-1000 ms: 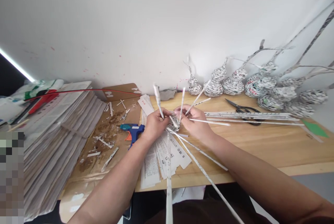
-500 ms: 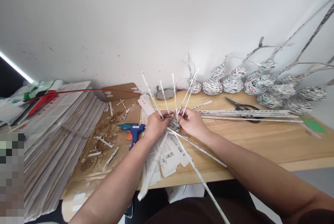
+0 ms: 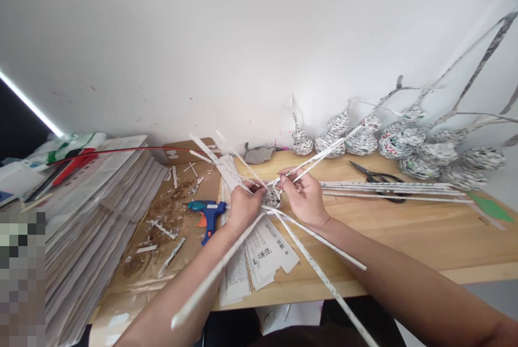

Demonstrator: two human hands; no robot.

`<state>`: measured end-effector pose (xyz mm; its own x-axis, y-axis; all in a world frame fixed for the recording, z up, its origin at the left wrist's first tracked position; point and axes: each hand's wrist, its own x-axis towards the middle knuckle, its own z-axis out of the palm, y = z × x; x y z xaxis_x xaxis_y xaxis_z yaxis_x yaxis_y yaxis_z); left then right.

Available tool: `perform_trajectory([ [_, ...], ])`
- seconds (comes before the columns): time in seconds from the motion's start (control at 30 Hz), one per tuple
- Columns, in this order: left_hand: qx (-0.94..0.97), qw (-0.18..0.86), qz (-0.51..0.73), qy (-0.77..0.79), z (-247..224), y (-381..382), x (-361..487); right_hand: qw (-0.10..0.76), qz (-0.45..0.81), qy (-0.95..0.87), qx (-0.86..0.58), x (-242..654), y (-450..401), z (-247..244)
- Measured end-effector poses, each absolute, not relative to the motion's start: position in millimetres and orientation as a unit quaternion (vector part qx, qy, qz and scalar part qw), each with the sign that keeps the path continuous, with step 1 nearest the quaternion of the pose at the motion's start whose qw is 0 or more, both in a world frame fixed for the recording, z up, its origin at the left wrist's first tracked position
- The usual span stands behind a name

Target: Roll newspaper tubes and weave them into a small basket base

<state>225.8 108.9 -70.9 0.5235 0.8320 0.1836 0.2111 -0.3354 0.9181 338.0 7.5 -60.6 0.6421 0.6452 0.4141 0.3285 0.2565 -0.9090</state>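
Observation:
Between my hands is a small round woven base (image 3: 272, 199) of rolled newspaper, with several long paper sticks radiating from it. My left hand (image 3: 245, 208) is closed on the base's left side, thumb on the weave, with sticks fanning up past its fingers. At the right side, my right hand (image 3: 302, 194) pinches a pair of paper sticks (image 3: 324, 155) close to the weave; they slant up and right. Other paper sticks (image 3: 313, 263) stretch from the base toward my body. Printed paper strips (image 3: 267, 252) lie beneath the work.
Left of my hands lies a blue glue gun (image 3: 209, 218), on cardboard with paper scraps. A newspaper stack (image 3: 105, 217) fills the left. Black scissors (image 3: 378, 177) and loose paper sticks (image 3: 388, 189) lie to the right. Several woven paper gourds (image 3: 362, 139) stand along the wall.
The right-hand pair of sticks has tipped from steep to a low rightward slant with my right hand. The sticks at the left lean further left. The camera view has shifted slightly.

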Motion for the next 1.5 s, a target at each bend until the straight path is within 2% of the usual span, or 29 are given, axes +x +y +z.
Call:
perform_trajectory([
  [0.13,0.709,0.499,0.386,0.315,-68,105,228,0.719,0.151,-0.376,-0.565,338,8,-56],
  [0.33,0.719,0.475,0.416,0.289,-67,101,228,0.726,0.170,-0.371,-0.553,339,8,-53],
  [0.6,0.709,0.478,0.452,0.255,-70,101,228,0.682,0.168,-0.414,-0.579,336,6,-54],
  [0.8,0.742,0.453,0.415,0.269,-67,98,227,0.592,0.100,-0.458,-0.656,337,6,-58],
  [1.07,0.751,0.461,0.405,0.246,-70,97,227,0.519,0.000,-0.516,-0.682,344,6,-62],
  [1.3,0.669,0.540,0.453,0.236,-71,96,231,0.617,0.016,-0.451,-0.644,343,7,-57],
  [1.5,0.662,0.555,0.463,0.200,-71,95,230,0.694,0.127,-0.402,-0.584,343,11,-58],
])
